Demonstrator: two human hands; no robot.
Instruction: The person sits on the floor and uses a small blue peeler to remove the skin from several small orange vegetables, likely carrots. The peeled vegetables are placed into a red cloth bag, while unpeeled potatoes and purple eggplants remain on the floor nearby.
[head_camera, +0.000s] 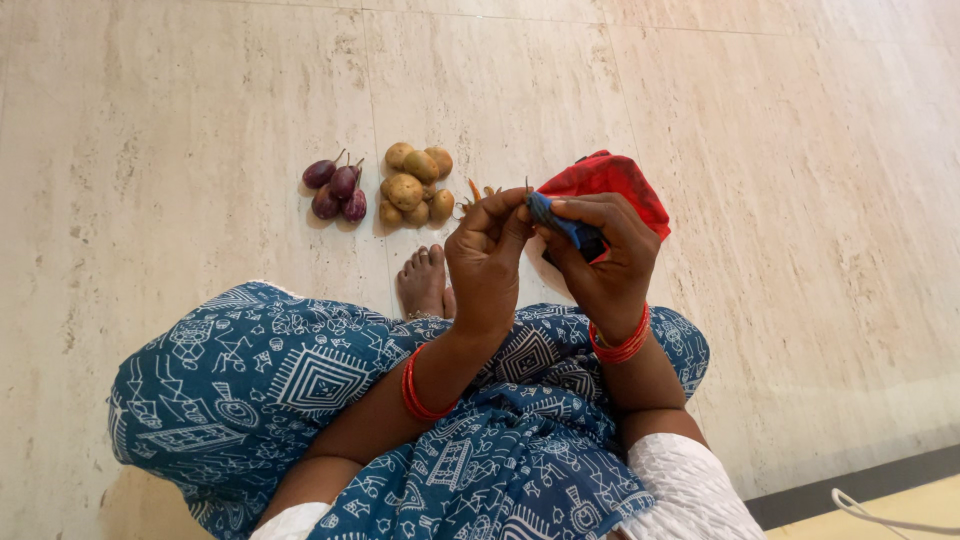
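Left hand (487, 255) and right hand (603, 262) raised together over the lap, fingers of both pinched on a small blue-handled tool (560, 224). Red cloth (612, 180) just behind at twelve o'clock. At ten o'clock on the floor (180, 150): potatoes (414, 185), then aubergines (336, 188) beside them.

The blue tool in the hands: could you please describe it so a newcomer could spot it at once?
Start from the pale stone floor, where potatoes lie beside aubergines. Just right of them, both hands meet before a red cloth. The blue tool lies in the right hand, pinched by the left hand: the only blue thing held.
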